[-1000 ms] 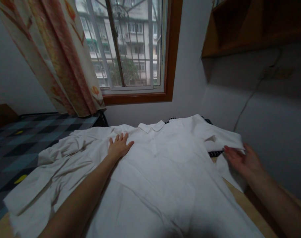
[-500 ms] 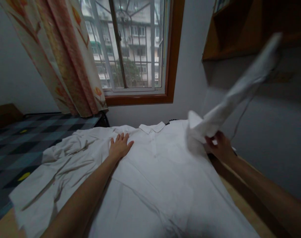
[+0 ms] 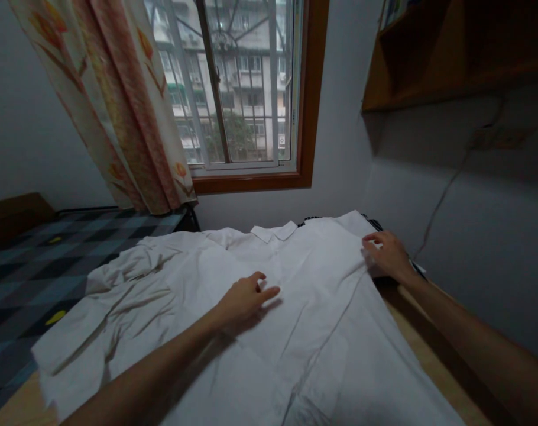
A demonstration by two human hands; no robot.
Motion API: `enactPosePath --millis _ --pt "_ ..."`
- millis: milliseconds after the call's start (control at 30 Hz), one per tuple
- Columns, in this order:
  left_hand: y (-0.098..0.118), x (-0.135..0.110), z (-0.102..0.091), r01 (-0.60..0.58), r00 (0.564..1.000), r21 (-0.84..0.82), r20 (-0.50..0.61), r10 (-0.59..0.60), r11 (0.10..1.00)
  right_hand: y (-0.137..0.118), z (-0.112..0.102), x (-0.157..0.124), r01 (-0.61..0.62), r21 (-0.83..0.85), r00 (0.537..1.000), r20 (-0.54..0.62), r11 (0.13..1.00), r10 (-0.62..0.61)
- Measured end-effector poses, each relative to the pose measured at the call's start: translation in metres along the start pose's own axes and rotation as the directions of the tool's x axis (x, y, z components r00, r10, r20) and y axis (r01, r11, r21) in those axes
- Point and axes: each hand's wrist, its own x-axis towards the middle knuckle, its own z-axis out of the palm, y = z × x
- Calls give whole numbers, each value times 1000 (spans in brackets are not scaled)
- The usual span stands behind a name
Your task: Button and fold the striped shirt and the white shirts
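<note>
A white collared shirt (image 3: 269, 331) lies spread out, its collar at the far end towards the window. Its right-hand sleeve (image 3: 326, 331) is folded over and runs diagonally down across the body, with creases along it. My left hand (image 3: 246, 296) hovers just above the middle of the shirt, thumb and fingers apart, casting a shadow on the cloth. At the shirt's right edge near the shoulder, my right hand (image 3: 388, 254) has its bent fingertips closed on the fabric. Bunched, wrinkled white cloth (image 3: 136, 278) spreads out on the left side.
A wooden tabletop (image 3: 424, 331) shows beside the shirt on the right. To the left stands a bed with a dark checked cover (image 3: 74, 231). Behind are a floral curtain (image 3: 118, 106) and a window (image 3: 246, 100). A wooden shelf (image 3: 415, 71) and a cable (image 3: 441, 201) are on the right.
The sleeve raised in the air at the right has come down across the shirt's body. My left hand has lifted off the cloth and moved right and nearer; my right hand stays around the shoulder edge.
</note>
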Motion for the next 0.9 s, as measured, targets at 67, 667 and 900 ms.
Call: enactPosePath --millis 67,667,900 --pt "6 -14 5 23 995 -60 103 -16 998 -6 4 21 -187 0 978 94 982 186" --pt "-7 -45 25 125 989 -607 136 -53 785 12 32 30 -166 -439 983 -8 883 182" --pt "5 -49 5 167 979 -776 206 -7 609 -19 56 39 407 -351 903 292 843 -315"
